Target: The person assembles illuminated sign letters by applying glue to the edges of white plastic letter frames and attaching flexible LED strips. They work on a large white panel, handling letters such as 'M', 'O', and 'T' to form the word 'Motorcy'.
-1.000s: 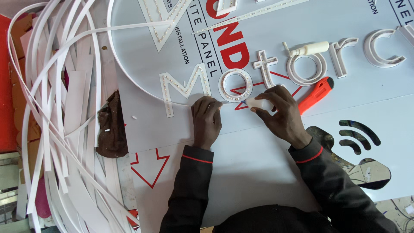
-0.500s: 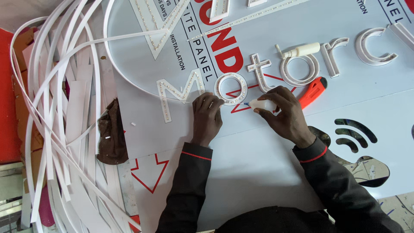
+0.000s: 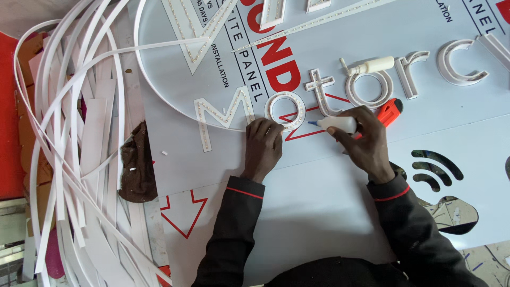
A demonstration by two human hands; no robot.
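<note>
Many white strips, pale sign panel, brown rag

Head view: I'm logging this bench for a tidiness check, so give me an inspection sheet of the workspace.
Surface: large pale printed panel covers the bench, with red arrows and a black wave symbol.
Job's things: small white bottle, nozzle aimed at the round white letter; more white letters in a row.
Clutter: second white bottle, orange cutter, brown rag.
Grippers: left hand presses the round letter; right hand grips the small bottle.
Cables: nothing seen; a tangle of white plastic strips lies left.
Surroundings: red surface at the left edge.
</note>
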